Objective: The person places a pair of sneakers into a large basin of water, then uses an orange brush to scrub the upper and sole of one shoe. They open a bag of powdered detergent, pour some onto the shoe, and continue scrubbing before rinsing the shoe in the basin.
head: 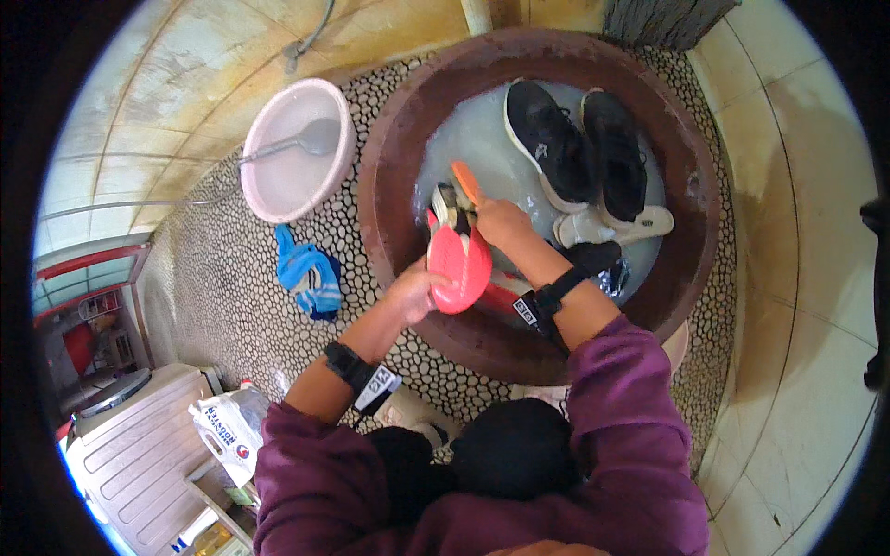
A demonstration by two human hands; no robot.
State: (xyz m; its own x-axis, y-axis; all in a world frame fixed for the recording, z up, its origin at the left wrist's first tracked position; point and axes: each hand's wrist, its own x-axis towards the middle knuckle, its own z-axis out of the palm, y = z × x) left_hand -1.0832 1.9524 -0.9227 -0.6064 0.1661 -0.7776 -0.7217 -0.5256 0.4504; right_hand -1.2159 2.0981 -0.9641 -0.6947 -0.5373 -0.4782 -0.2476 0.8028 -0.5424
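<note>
My left hand (pixel 416 288) grips the heel end of a shoe with a red sole (pixel 460 271), its sole turned up over the near left rim of a large brown basin (pixel 396 229). My right hand (pixel 502 224) holds an orange-handled brush (pixel 467 182) against the shoe's far end; the bristles are mostly hidden. Cloudy water (pixel 473 132) fills the basin's bottom. Two black shoes with white soles (pixel 549 142) lie at the right on pale insoles (pixel 653 222). Below my right forearm, another red item (pixel 511 283) shows in part.
A pink tub (pixel 254 187) with a grey dipper (pixel 320 137) stands at the left, a hose beside it. Blue cloth (pixel 306 271) lies on the pebbled floor. At the lower left are a ridged plastic appliance (pixel 139 445) and a white bag (pixel 229 431). Tiled walls flank the basin.
</note>
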